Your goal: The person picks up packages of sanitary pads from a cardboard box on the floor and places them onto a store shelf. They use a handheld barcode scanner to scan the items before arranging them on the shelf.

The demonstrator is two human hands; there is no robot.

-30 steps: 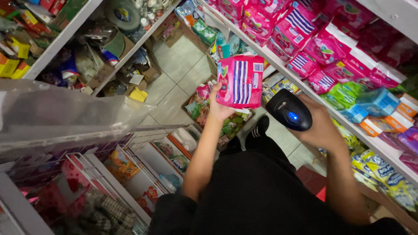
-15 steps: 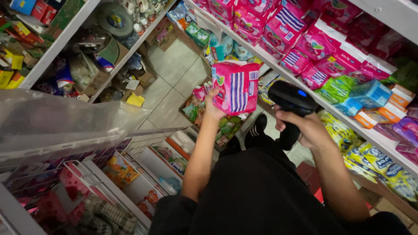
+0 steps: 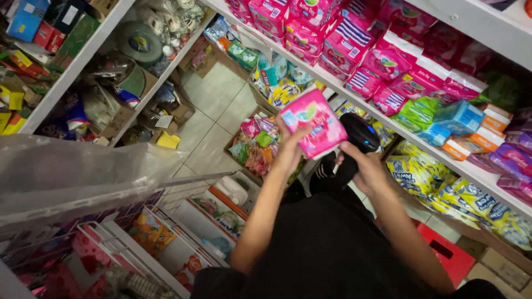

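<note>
My left hand [image 3: 290, 148] holds a pink soft pack [image 3: 314, 122] with white and green print, tilted over the aisle floor. Just to its right, my right hand [image 3: 363, 167] grips a black handheld scanner [image 3: 359, 139], whose head sits close behind the pack. The shelf to the right carries several similar pink packs [image 3: 354, 41], with green and blue packs [image 3: 443, 117] further along.
A white shelf edge [image 3: 388, 119] runs diagonally on the right, with yellow packets [image 3: 421, 171] below it. An open box of small goods [image 3: 256, 145] sits on the tiled floor. White wire racks [image 3: 138, 232] and clear plastic sheeting [image 3: 72, 166] fill the lower left; a red stool [image 3: 449, 256] stands lower right.
The left hand turned the pink pack so another face shows and lowered it. The right hand drew the scanner down and in, close behind the pack. The view shifted.
</note>
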